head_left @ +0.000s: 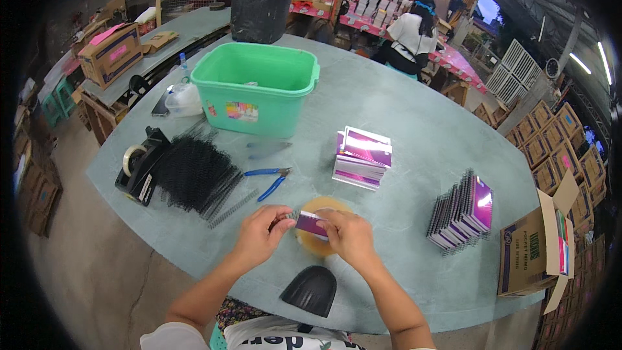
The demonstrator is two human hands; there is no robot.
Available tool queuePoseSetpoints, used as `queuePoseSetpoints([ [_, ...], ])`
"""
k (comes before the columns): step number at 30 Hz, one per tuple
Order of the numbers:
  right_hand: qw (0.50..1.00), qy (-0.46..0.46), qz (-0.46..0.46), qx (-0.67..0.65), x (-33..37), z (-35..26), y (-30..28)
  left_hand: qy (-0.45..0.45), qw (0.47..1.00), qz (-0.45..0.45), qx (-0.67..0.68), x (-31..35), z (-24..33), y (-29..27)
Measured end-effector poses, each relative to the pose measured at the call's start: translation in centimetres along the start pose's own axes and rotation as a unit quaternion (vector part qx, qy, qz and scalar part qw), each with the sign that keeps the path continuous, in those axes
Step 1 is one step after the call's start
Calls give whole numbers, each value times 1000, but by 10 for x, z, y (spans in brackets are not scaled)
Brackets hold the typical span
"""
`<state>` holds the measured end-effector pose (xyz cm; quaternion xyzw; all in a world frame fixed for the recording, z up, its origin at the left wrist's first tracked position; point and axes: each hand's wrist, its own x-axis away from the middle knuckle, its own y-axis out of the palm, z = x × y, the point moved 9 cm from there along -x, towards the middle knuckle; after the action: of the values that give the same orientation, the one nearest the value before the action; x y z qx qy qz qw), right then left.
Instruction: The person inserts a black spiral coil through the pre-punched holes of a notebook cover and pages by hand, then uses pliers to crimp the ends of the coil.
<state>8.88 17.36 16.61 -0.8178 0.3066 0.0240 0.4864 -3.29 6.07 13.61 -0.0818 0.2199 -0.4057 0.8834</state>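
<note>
My left hand (260,232) and my right hand (350,236) both grip a small purple notebook (309,224) held just above the grey table (402,116). A black wire spiral runs along the notebook's left edge under my left fingers. A roll of clear brownish tape (319,206) lies on the table right under the notebook. A pile of black wire spirals (193,174) sits left of my hands, with blue pliers (269,179) beside it.
A green plastic tub (258,88) stands at the back. A stack of purple notebooks (361,157) lies mid-table; bound notebooks (461,211) stand on edge at right beside an open carton (536,251). A black tape dispenser (139,163) sits far left. A person sits at a far table.
</note>
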Motion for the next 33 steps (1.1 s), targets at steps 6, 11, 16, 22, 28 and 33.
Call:
queuePoseSetpoints([
  [6, 999, 31, -20, 6, -3, 3, 14, 23, 998, -26, -49, 7, 3, 3],
  [11, 999, -14, -31, -28, -6, -3, 14, 43, 996, 7, -78, -3, 1, 5],
  [16, 997, -82, -5, 3, -8, -13, 16, 74, 980, -42, -177, -16, 7, 7],
  [22, 998, -40, -7, 44, 0, -15, 25, 52, 975, -158, -149, -13, -7, -8],
  [28, 995, -63, 77, -6, -9, -15, 22, -67, 971, -189, -133, -16, -16, -6],
  [33, 997, -65, 43, -14, -11, -11, 30, 41, 984, -101, -143, -22, 8, -5],
])
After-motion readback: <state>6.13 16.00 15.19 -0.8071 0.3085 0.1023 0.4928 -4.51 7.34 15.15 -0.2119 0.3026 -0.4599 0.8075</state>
